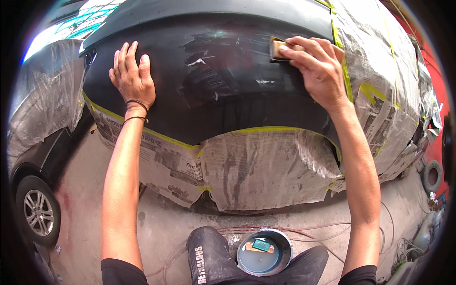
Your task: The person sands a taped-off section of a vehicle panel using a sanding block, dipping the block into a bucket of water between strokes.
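A dark grey car fender curves across the view in front of me, with reddish and pale scuffed patches at its middle. My left hand lies flat on the fender's left part, fingers stretched out, a dark band round the wrist. On the right, my right hand grips a tan sanding block with a dark sheet at its edge, pressed to the upper right of the panel. The block's far side is hidden by my fingers. Yellow-green masking tape runs along the fender's lower edge and wheel arch.
Newspaper covers the wheel opening and the car's right side. Between my knees stands a bucket of cloudy water holding a teal pad. Red hoses cross the floor. At left is another car's wheel; at right, a loose tyre.
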A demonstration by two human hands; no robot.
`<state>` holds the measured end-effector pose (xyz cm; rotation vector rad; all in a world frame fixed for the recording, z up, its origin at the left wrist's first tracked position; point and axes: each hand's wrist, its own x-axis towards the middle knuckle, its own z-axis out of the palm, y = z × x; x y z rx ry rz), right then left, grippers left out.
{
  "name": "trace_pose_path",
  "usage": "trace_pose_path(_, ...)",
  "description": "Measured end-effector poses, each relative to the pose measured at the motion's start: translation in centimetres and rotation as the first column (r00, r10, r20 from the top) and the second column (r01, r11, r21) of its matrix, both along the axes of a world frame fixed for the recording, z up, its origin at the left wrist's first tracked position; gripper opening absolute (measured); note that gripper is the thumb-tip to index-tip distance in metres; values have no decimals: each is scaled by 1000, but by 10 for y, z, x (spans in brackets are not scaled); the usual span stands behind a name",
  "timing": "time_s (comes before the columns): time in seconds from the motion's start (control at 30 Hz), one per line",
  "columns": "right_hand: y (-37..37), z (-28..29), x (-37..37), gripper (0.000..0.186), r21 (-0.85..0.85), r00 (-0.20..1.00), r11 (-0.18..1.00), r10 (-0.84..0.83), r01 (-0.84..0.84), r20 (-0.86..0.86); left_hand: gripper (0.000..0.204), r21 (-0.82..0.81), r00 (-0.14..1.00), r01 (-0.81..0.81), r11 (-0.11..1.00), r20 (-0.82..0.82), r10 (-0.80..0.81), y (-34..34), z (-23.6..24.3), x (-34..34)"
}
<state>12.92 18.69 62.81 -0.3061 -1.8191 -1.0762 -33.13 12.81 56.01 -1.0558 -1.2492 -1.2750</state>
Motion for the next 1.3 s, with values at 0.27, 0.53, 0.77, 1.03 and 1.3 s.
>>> trace_pose_path(0.27,-1,9,-36,29,-48,993,994,98,-95,66,54,-29,1000,1,1000,10,0,-2,1,-1)
trace_pose_path(0.53,-6,0,-75,33,-25,992,991,128,-128,-6,54,-32,1000,4,999,16,-3,1,-1,5)
trace_pose_path(0.77,-7,-8,6,31,-64,997,998,-4,0,-71,53,-26,1000,-12,1000,17,12,2,1,4)
trace_pose_path(1.03,-139,-311,80,33,-810,968,530,149,-251,-202,57,-46,995,-96,994,12,96,-30,10,-20)
trace_pose_path(1.3,-272,-661,79,33,-626,645,-153,164,764,747,57,-56,998,-10,998,57,13,5,-2,9)
